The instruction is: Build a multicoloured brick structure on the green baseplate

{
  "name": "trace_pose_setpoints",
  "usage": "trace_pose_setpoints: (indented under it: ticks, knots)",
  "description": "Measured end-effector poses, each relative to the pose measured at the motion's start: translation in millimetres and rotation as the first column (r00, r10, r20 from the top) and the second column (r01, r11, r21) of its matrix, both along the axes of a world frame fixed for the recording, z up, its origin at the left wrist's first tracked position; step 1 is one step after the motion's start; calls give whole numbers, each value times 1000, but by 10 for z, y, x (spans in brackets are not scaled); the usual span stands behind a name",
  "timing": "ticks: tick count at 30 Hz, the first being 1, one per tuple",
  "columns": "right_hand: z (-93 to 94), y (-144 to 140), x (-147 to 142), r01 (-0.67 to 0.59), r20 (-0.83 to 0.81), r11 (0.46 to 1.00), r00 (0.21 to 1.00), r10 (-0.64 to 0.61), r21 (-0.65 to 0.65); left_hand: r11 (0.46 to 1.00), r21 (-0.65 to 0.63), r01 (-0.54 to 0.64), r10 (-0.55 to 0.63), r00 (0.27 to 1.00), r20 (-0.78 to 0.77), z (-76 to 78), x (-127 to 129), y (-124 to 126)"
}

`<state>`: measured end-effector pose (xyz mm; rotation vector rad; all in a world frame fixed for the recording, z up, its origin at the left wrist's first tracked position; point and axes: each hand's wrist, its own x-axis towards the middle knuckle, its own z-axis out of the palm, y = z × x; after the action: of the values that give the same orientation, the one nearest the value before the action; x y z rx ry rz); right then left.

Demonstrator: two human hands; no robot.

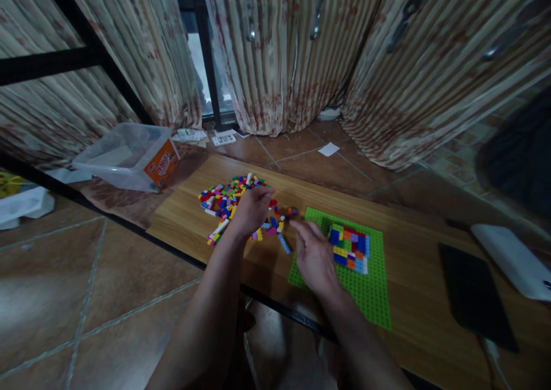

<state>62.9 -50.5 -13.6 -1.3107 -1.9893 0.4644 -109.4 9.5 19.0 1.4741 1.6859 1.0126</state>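
Over the right side of a heap of mixed toy building bricks (224, 198) is my left hand (253, 206). Its fingers are bent and pressed together, and whatever they may hold is hidden. My right hand (314, 255) hovers at the left edge of a green baseplate (374, 298), index finger stretched towards some loose bricks. No brick shows between its parted fingers. On the baseplate, just right of that hand, sits a multicoloured block of joined bricks (350, 249). A light blue long brick (284, 244) lies on the wood between my hands.
The wooden table (189, 206) has a dark front edge. Behind it at the left stands a clear plastic bin (124, 155) with an orange label. A black tablet-like slab (473, 292) with a cable and a white device (512, 258) lie at the right. Striped curtains hang behind.
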Motion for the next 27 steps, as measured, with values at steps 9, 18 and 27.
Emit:
trace_pose_setpoints:
  ticks: [9, 18, 27]
  knots:
    - [-84, 155, -191, 46, 324, 996, 946, -17, -83, 1000, 10, 13, -14, 996, 84, -13, 59, 17]
    - [-75, 124, -222, 121, 334, 987, 939, -79, -105, 991, -68, 114, -127, 965, -232, 73, 124, -76]
    - [-92, 110, -214, 118, 210, 987, 973, -93, -109, 977, -150, 150, -203, 867, -454, 129, 154, -81]
